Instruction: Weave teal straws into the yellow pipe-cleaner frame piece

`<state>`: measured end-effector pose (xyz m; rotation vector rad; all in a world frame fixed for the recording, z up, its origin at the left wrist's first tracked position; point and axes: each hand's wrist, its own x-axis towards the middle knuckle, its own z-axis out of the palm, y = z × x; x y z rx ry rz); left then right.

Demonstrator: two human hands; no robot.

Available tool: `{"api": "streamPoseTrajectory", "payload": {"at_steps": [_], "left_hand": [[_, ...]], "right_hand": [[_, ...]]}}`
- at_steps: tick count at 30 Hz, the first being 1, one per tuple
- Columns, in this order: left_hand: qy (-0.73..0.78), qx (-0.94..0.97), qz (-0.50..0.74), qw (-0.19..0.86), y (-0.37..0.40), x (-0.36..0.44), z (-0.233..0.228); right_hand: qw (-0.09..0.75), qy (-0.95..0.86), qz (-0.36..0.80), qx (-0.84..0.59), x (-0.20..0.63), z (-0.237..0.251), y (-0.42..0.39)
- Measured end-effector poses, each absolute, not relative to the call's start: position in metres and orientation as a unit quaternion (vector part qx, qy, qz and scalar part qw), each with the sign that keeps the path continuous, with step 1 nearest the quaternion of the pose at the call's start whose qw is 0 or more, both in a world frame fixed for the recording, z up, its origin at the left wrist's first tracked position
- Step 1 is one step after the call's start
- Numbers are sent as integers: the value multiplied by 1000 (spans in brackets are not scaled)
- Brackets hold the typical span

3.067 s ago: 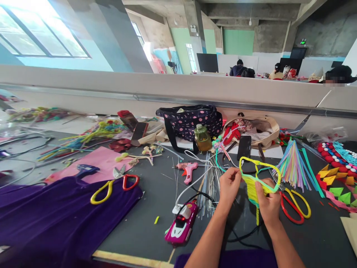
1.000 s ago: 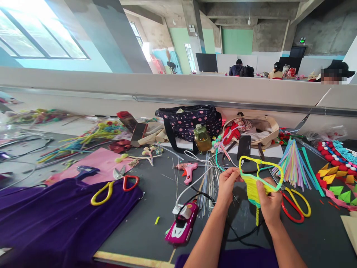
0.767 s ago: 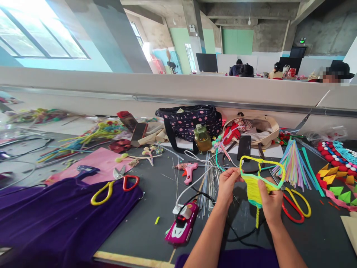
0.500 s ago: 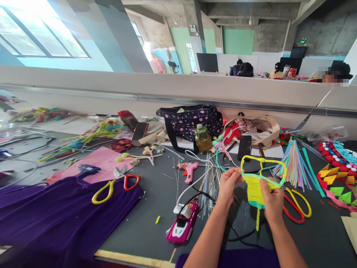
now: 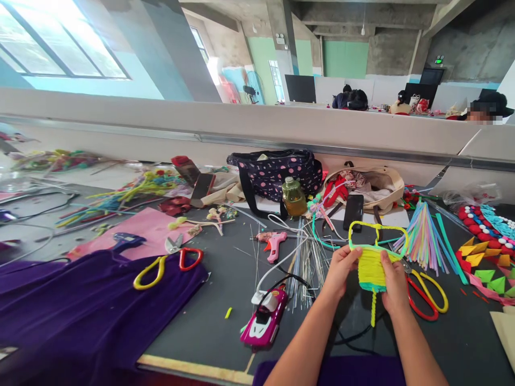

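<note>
1. The pipe-cleaner weave (image 5: pixel 370 262) is held above the worktop (image 5: pixel 209 321) at lower right of centre; the left hand (image 5: pixel 341 269) is closed on its left edge, the right hand (image 5: pixel 393 280) on its right edge.
2. Risk: the open loop at the top is judged liable to bend out of shape if the grip is tightened unevenly.
3. Risk: the loose yellow tail below may be caught in the black cable (image 5: pixel 354 336) beneath.
4. Risk: the scissors (image 5: pixel 426 292) lie just right of the right hand and may be struck.
5. The polka-dot bag (image 5: pixel 277 171) is partly open; its contents cannot be told.
6. The beige bag (image 5: pixel 370 185) is seen to hold red and patterned items.
7. The bottle (image 5: pixel 293 197) is filled with yellowish liquid.
</note>
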<state>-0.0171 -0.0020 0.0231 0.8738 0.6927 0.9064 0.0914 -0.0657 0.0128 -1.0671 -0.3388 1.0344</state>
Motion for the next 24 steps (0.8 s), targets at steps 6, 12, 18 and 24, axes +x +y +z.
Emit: {"api": "streamPoseTrajectory", "payload": {"at_steps": [6, 12, 18, 24], "left_hand": [[328, 394, 434, 741, 2, -14, 15], [305, 358, 421, 776, 6, -11, 5], [321, 361, 377, 790, 7, -7, -3], [319, 378, 349, 796, 7, -2, -12]], "right_hand": [[766, -171, 401, -472, 104, 6, -59], [789, -152, 373, -463, 113, -5, -54], [781, -157, 397, -457, 116, -11, -50], [757, -185, 412, -472, 120, -18, -48]]}}
